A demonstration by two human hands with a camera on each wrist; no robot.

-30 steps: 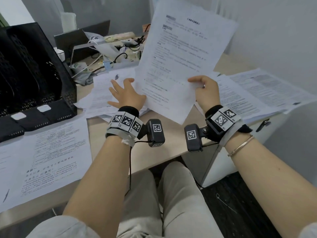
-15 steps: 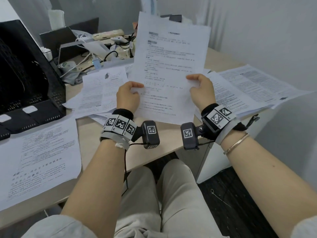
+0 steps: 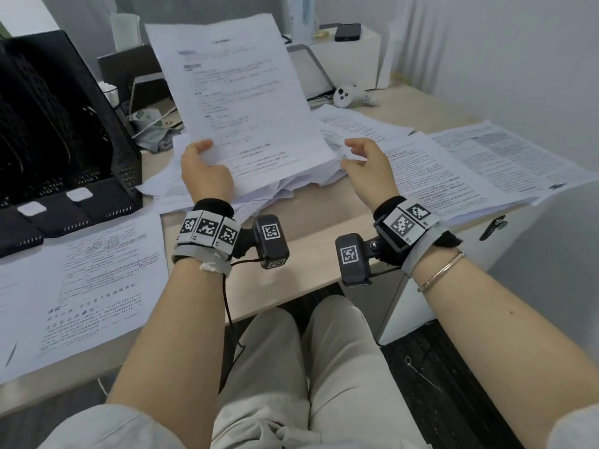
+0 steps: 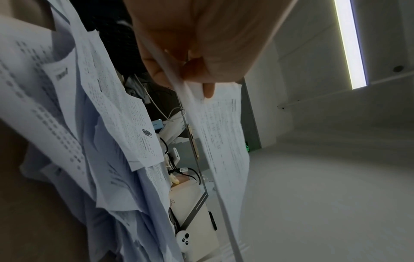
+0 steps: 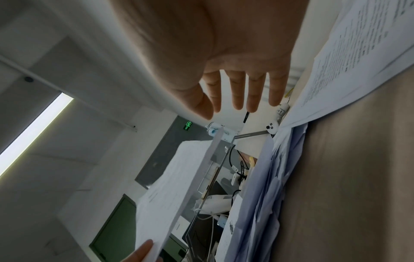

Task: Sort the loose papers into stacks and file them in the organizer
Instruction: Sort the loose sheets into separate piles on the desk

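Note:
My left hand (image 3: 202, 163) grips the lower left edge of a printed white sheet (image 3: 246, 102) and holds it upright above the desk. In the left wrist view the thumb and fingers (image 4: 208, 90) pinch that sheet (image 4: 224, 134). My right hand (image 3: 363, 160) hovers just off the sheet's lower right edge with its fingers (image 5: 237, 92) straight and spread, holding nothing. Under the sheet lies a messy pile of loose papers (image 3: 259, 192). More printed sheets (image 3: 453, 163) are spread to the right, and one (image 3: 84, 280) lies at the front left. The black mesh organizer (image 3: 48, 124) stands at the far left.
Behind the papers are a laptop on a stand (image 3: 311, 69), cables and a small panda toy (image 3: 344, 96). A dark phone (image 3: 348, 32) lies on a white box at the back. The desk's front edge (image 3: 291, 296) runs above my knees.
One second ago my right hand alone held the sheet while the left lay flat on the pile. The left hand then took the sheet's left edge, and the right hand has let go.

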